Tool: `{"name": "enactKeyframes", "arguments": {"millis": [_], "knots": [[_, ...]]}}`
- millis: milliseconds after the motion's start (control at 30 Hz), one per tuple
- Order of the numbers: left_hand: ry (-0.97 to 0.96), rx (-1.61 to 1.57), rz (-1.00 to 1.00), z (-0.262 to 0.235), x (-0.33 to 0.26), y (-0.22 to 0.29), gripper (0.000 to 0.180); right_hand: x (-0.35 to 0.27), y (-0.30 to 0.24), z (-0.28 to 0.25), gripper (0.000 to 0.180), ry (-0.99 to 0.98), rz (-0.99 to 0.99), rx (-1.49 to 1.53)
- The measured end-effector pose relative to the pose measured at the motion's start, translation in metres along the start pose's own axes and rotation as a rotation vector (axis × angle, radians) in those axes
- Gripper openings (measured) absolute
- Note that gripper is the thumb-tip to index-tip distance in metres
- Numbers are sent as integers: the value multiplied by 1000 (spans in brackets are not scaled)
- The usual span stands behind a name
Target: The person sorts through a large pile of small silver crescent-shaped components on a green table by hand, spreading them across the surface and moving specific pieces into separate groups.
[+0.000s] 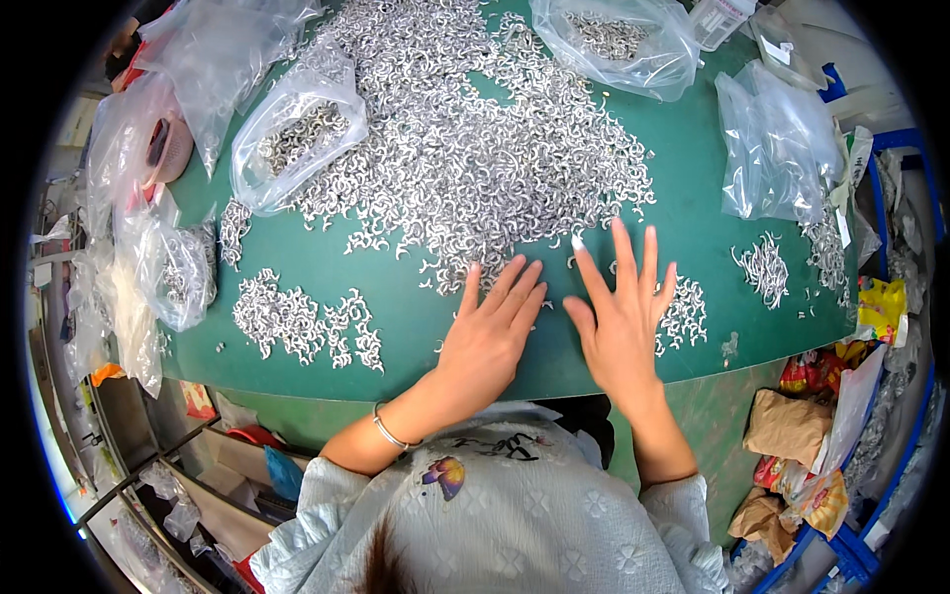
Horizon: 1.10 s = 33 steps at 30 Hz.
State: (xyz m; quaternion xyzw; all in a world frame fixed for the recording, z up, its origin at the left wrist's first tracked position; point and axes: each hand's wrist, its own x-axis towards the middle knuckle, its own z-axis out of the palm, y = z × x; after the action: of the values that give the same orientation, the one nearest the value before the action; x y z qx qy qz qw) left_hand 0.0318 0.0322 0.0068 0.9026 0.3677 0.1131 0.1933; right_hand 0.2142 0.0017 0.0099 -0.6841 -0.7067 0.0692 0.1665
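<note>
Both forearms come up from the lower edge and angle toward each other, bare from the sleeves onward. The left hand (490, 332) lies flat, palm down, fingers (520, 282) straight and close together, pointing up and slightly right. The right hand (621, 322) also lies palm down, just beside it, its fingers (623, 252) spread wide and thumb turned toward the left hand.

Far-left edge of bench: clear bags (188, 69) — crumpled
Far-right corner: white bottle (720, 18)
Beyond right edge: brown paper bags (787, 426) — on floor
</note>
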Motion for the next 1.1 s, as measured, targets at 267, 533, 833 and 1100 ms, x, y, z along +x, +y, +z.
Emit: {"name": "enactKeyframes", "arguments": {"millis": [267, 533, 833, 1100], "knots": [[-89, -88, 74, -1, -9, 11, 59, -22, 11, -16, 44, -75, 92, -26], [-135, -300, 150, 3, -19, 23, 60, -30, 14, -22, 48, -120, 39, 1], [-86, -257, 111, 8, -11, 31, 60, -11, 32, -15, 47, -35, 38, 16], [-79, -419, 145, 12, 0, 42, 63, -26, 30, -35, 45, -89, 47, 8]]}}
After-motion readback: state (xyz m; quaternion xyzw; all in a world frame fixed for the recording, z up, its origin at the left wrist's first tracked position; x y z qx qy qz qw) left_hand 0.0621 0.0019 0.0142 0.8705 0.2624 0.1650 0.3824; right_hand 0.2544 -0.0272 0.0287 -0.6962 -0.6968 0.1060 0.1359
